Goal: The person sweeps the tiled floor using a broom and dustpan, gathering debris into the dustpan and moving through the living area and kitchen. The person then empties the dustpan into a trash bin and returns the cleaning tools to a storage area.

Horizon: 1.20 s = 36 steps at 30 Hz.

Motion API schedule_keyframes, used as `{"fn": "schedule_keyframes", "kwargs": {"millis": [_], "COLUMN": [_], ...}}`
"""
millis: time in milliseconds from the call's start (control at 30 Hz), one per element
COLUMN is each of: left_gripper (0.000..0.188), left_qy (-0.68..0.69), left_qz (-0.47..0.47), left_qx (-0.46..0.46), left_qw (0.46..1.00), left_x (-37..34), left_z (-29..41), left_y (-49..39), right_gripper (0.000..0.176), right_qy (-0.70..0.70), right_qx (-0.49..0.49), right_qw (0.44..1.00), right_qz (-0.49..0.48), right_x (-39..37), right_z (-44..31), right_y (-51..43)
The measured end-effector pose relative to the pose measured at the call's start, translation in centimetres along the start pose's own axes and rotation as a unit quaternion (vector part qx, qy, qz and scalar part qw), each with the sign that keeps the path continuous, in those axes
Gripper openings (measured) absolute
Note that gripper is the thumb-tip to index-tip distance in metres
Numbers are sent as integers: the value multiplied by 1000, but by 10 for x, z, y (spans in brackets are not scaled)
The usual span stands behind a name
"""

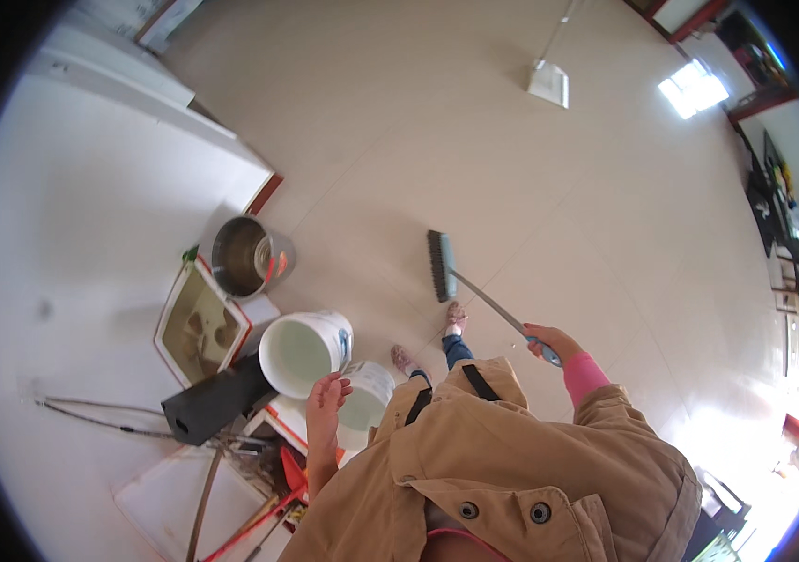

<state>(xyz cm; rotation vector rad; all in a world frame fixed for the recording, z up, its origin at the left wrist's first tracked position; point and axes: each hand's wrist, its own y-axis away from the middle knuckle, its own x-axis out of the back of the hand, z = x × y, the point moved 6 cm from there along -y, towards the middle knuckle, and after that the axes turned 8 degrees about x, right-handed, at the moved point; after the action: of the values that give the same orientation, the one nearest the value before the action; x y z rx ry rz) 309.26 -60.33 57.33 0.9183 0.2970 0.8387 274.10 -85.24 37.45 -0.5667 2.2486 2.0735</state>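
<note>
My right hand (553, 342) grips the blue end of the handle of a push-type floor brush (449, 265). Its grey pole slants up and left to a pale blue head with dark bristles facing left, just ahead of my shoes. My left hand (330, 395) is raised with its fingers loosely curled, and nothing shows in it. Beneath it stand two white plastic buckets, a taller one (345, 337) and another (380, 379) nearer my legs. Both look to hold pale liquid. Whether the left fingers touch the taller bucket's rim cannot be told.
Left of the buckets are a metal pot (280, 256), a foam box (178, 309) holding murky water and a black box-shaped object (213, 404). A red-handled tool (293, 469) and poles lean below. Across the tiled floor (399, 161) stands a white long-handled dustpan (549, 83).
</note>
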Motion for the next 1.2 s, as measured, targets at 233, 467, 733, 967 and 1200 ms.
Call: {"fn": "schedule_keyframes", "kwargs": {"millis": [233,467,733,967,1200], "left_gripper": [25,25,26,26,24], "left_qy": [-37,-71,-169,-189,-208], "left_qz": [-69,-133,-167,-239,-293], "left_qx": [-57,-79,-76,-65,-111], "left_qw": [995,985,968,950,927], "left_x": [-71,-131,-172,-229,-306], "left_z": [53,88,136,195,298], "left_y": [-16,-20,-52,-127,-175], "right_gripper": [54,32,29,15,27], "right_qy": [-22,-132,-320,-423,-432], "right_qx": [108,174,157,79,160], "right_qw": [993,971,925,903,887], "right_qz": [52,-94,-129,-4,-5], "right_x": [55,21,28,79,15], "right_z": [-15,-43,-65,-38,-125], "right_y": [44,4,-11,36,34]}}
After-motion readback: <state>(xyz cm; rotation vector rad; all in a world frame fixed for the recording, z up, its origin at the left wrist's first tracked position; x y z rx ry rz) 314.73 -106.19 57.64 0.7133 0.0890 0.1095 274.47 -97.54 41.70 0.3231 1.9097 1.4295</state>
